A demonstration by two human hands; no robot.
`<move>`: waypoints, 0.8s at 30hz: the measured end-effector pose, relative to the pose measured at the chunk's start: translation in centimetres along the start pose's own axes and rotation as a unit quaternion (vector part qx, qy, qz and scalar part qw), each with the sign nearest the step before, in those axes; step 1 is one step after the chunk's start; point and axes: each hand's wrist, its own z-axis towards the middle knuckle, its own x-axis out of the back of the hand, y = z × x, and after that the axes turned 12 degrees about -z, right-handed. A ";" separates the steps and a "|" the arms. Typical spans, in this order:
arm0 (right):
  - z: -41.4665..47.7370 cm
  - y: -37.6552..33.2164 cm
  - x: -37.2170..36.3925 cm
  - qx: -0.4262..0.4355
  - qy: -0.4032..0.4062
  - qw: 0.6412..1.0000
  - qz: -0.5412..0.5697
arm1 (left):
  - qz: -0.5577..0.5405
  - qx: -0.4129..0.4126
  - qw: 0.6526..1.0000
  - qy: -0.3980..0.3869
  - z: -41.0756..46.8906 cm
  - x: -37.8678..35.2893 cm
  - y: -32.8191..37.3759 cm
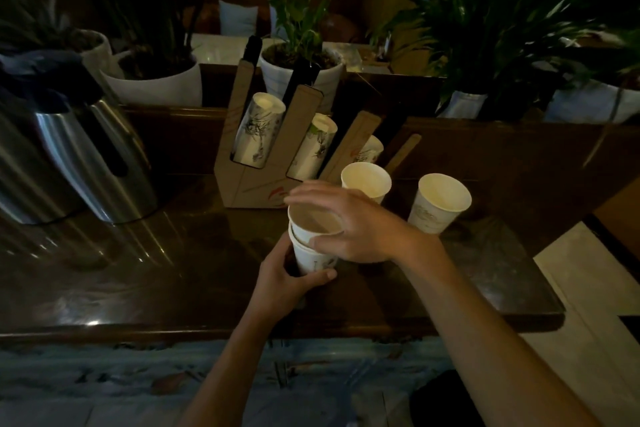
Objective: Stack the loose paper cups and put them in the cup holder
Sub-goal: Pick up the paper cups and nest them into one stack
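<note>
Dark wooden counter, stacked cups between both hands' fingers

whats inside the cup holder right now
The cup holder has three slanted slots, each with a stack of white paper cups: left stack, middle stack, right stack. The cardboard dividers cover their lower ends, so the count is hidden.

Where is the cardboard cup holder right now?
The cup holder stands mid-table in the head view, just behind the stack of cups in both hands, right of the steel thermos.
</note>
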 end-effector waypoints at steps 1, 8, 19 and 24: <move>-0.1 0.0 -0.6 0.000 -0.004 1.000 -0.007 | -0.003 0.002 1.000 -0.001 0.0 0.0 -0.1; -0.3 0.2 -1.8 -0.025 0.023 0.999 -0.025 | -0.009 0.013 1.000 -0.004 -0.1 0.1 -0.2; 2.4 5.6 3.5 -0.214 0.011 0.973 -0.090 | -0.018 0.023 1.000 0.002 -0.2 0.1 -0.2; 2.4 7.0 1.7 -0.243 0.047 0.962 -0.114 | -0.016 0.021 1.000 -0.005 -0.3 0.1 -0.2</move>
